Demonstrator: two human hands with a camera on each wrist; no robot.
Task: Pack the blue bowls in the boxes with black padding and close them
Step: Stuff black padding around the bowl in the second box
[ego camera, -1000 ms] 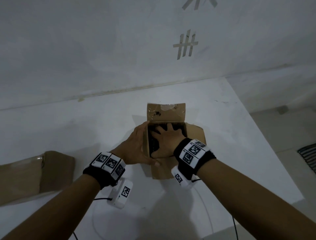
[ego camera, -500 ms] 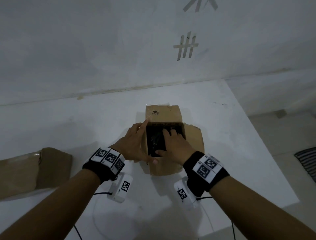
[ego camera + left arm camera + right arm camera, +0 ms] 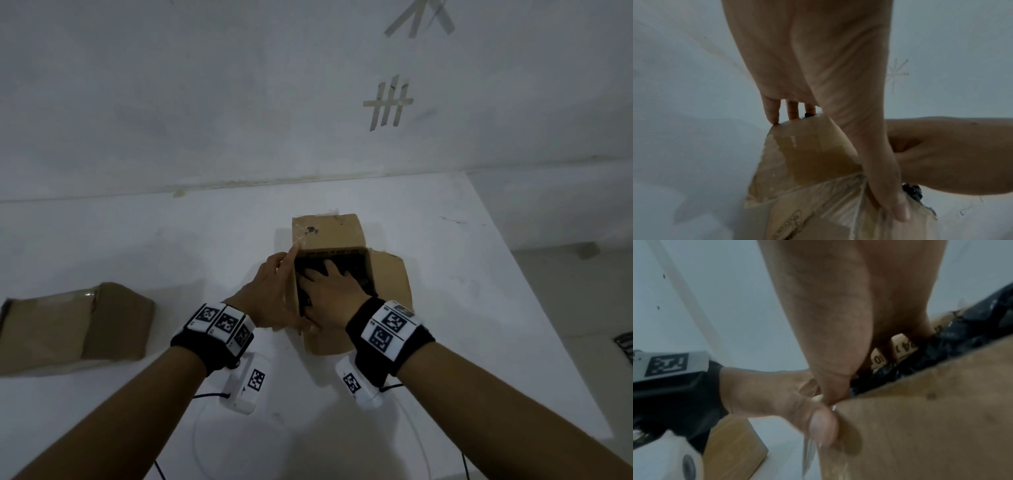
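Here's the open box [image 3: 329, 240] at mid-table, far flap tipped up, right flap splayed flat, and black padding [image 3: 359, 274] filling its mouth. No blue bowl on show; if one is in there, it sits buried under that padding, and the dim light won't let me say for sure. The right hand [image 3: 334, 291] is down inside, fingers spread flat on the padding, pressing rather than gripping. The left hand [image 3: 270, 298] lies along the box's left flap, straight fingers on the outside, fingertips at its top edge and thumb hooked over the near corner, so it pinches that cardboard upright. From the left wrist view, glossy tape streaks the flap.

My read: the padding is soft and springy and will puff back unless held down. The cardboard is light and thin, and looks creased and slick where taped, so take flaps by their free edges. A bowl would want gentle pressure.

Further left, a second box [image 3: 75, 325] lies on the white table [image 3: 479, 308], flaps down.
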